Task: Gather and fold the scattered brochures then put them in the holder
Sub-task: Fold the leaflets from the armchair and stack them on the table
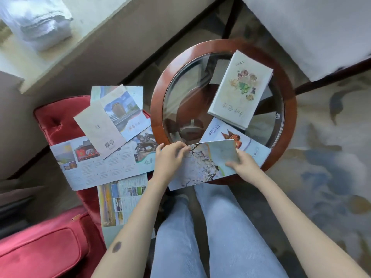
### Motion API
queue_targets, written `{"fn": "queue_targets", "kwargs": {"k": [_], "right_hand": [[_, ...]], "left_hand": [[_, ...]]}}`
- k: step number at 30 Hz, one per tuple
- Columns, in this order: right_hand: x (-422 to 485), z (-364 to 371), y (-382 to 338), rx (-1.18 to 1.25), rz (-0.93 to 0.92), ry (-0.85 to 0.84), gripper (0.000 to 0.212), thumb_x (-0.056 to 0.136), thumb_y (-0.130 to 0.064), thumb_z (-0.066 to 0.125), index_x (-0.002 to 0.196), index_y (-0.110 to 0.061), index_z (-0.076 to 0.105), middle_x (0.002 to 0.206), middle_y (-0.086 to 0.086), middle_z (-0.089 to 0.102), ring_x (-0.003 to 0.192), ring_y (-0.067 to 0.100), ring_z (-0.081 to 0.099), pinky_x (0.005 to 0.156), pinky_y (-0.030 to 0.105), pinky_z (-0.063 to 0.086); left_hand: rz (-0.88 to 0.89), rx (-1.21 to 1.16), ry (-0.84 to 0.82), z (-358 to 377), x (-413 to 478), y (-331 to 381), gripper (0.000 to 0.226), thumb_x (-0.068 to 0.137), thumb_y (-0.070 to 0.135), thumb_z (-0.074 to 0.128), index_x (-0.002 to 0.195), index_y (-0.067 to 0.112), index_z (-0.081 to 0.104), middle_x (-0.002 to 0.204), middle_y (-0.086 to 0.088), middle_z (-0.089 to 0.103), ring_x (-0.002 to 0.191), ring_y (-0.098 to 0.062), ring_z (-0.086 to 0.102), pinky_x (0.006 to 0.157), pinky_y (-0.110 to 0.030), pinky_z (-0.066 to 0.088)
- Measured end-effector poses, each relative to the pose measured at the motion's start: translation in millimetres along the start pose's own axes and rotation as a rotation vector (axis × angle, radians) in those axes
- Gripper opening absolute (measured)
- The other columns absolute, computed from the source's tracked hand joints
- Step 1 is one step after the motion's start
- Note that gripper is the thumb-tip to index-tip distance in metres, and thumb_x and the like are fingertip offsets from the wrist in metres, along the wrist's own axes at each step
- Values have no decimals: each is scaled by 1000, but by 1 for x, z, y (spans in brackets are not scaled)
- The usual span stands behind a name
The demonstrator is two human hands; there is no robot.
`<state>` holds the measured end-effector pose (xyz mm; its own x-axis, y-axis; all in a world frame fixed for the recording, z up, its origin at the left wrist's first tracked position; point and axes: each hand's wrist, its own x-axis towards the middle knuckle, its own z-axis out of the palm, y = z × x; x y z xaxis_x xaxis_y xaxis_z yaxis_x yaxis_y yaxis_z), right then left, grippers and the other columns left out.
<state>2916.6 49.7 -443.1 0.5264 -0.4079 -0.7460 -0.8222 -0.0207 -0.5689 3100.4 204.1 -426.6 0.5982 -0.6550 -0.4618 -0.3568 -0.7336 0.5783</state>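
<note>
Both my hands hold a pale brochure with a branch picture (pixel 202 163) over the near edge of the round glass table (pixel 158 101). My left hand (pixel 170 157) pinches its upper left edge; my right hand (pixel 240 163) grips its right side, where one panel is bent upward. Under it on the table lies a brochure with an orange animal picture (pixel 247 141). A thick cream booklet with a vegetable drawing (pixel 241 89) sits farther back on the glass. Several unfolded brochures (pixel 96 163) lie scattered over the red cushion at left. No holder is in view.
A red velvet cushion (pixel 54 125) and red seat (pixel 40 247) lie at left. A pale upholstered chair (pixel 311 33) stands beyond the table at right. Folded white towels (pixel 36 19) sit on a ledge at top left. My legs in jeans (pixel 200 237) reach under the table over patterned carpet.
</note>
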Motion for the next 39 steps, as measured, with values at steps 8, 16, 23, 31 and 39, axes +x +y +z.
{"fn": "queue_targets", "kwargs": {"k": [8, 16, 23, 31, 39], "right_hand": [[-26, -38, 73, 301, 209, 150, 36, 85, 3, 60, 120, -4, 55, 111, -1, 59, 100, 14, 57, 81, 23, 44], [-19, -20, 87, 584, 334, 267, 34, 86, 4, 59, 118, -3, 55, 119, 10, 62, 100, 20, 60, 84, 30, 48], [-13, -11, 84, 373, 468, 357, 33, 84, -15, 67, 112, -4, 53, 118, 13, 64, 97, 21, 61, 76, 30, 48], [-8, -11, 81, -81, 565, 258, 45, 88, -42, 57, 109, -5, 44, 117, 17, 61, 104, 38, 58, 82, 41, 48], [0, -20, 73, -289, 643, 151, 49, 90, -52, 47, 116, -10, 44, 117, 11, 62, 107, 33, 58, 77, 35, 43]], "left_hand": [[-119, -137, -135, 31, 38, 38, 13, 84, 34, 64, 85, 22, 68, 82, 10, 65, 75, -8, 57, 63, -12, 40], [-344, -351, -33, 54, 83, 70, 12, 82, 12, 66, 93, 16, 67, 87, 4, 66, 84, -10, 61, 78, -23, 48], [-301, -172, -10, 65, 96, 74, 12, 83, 11, 64, 94, 10, 69, 85, 2, 65, 74, -3, 57, 57, 4, 39], [-313, -187, 25, 75, 103, 80, 13, 86, 9, 61, 97, 8, 68, 94, -3, 68, 79, -7, 58, 59, 4, 38], [-354, -139, 79, 75, 98, 77, 28, 90, 9, 50, 116, 7, 59, 117, -11, 59, 94, -13, 57, 84, -19, 41]]}}
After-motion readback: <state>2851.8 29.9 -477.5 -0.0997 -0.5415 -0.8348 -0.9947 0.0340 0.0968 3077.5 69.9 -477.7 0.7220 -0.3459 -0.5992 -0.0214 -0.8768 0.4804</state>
